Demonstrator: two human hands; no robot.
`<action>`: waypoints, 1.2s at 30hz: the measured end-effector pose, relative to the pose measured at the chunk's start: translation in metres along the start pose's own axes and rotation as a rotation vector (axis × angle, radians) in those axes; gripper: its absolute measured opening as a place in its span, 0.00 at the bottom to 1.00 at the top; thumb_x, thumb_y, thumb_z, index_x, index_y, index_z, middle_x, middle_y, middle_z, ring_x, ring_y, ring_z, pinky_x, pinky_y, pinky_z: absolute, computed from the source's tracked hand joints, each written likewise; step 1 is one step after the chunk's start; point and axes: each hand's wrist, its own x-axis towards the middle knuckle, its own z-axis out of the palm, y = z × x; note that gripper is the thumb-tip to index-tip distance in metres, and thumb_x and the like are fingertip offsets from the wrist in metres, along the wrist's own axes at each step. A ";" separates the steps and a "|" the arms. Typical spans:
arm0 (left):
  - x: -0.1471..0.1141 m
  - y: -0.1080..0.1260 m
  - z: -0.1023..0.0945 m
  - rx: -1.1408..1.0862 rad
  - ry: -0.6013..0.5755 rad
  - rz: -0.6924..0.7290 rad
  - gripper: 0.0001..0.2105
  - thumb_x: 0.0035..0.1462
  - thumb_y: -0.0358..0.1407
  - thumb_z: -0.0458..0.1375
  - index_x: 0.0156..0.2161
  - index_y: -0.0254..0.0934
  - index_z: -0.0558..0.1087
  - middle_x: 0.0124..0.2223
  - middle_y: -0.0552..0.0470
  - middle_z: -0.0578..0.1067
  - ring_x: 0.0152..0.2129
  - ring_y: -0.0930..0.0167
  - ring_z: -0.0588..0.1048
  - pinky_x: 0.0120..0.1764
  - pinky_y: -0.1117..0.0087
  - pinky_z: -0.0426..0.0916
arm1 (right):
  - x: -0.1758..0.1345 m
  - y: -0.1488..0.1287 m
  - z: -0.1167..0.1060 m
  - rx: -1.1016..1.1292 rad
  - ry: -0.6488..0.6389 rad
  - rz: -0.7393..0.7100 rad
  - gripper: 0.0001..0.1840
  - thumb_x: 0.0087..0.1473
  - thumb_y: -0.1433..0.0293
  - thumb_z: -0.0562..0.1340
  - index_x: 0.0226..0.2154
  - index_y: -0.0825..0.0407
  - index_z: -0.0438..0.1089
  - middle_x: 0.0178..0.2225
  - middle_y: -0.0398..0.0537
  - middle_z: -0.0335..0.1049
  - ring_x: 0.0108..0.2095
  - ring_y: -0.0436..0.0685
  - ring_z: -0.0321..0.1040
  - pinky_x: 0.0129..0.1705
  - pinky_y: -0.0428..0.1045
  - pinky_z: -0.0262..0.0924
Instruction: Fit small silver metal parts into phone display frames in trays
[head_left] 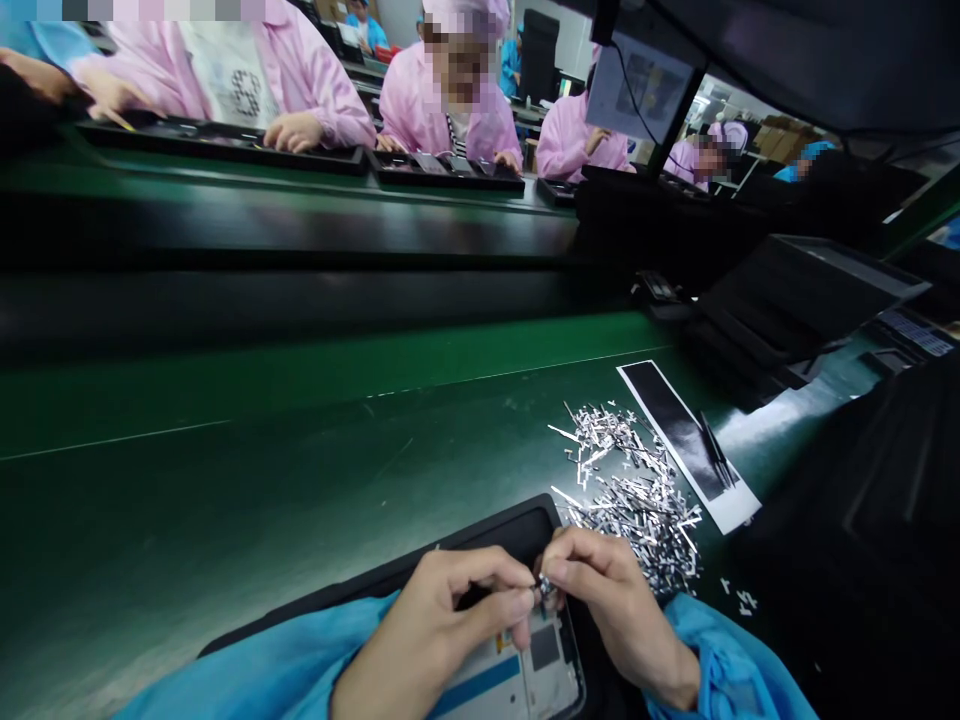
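My left hand (446,615) is closed in a pinch, thumb against forefinger, at the upper end of an opened flat device housing (559,690). Right beside it my right hand (615,595) pinches a small silvery piece (545,583). The fingertips of both hands nearly meet there; whether the left ones hold part of the same piece I cannot tell. Under the hands, the pale housing with its blue strip and dark square lies in a black tray (525,515). My left hand and forearm cover much of it.
A heap of thin silvery strips (649,520) lies right of the tray. Beyond it are black tweezers (716,450) on a white-edged dark sheet (671,420). Black trays (795,300) are stacked at the right. Across the line, co-workers in pink (450,110) work at black trays (442,180).
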 end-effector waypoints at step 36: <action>-0.003 -0.029 0.013 0.886 0.298 0.440 0.11 0.54 0.28 0.47 0.24 0.36 0.67 0.25 0.53 0.67 0.26 0.70 0.62 0.32 0.65 0.56 | -0.039 0.045 0.002 -1.323 0.160 -0.878 0.11 0.50 0.81 0.49 0.29 0.58 0.65 0.32 0.55 0.68 0.31 0.54 0.63 0.40 0.53 0.59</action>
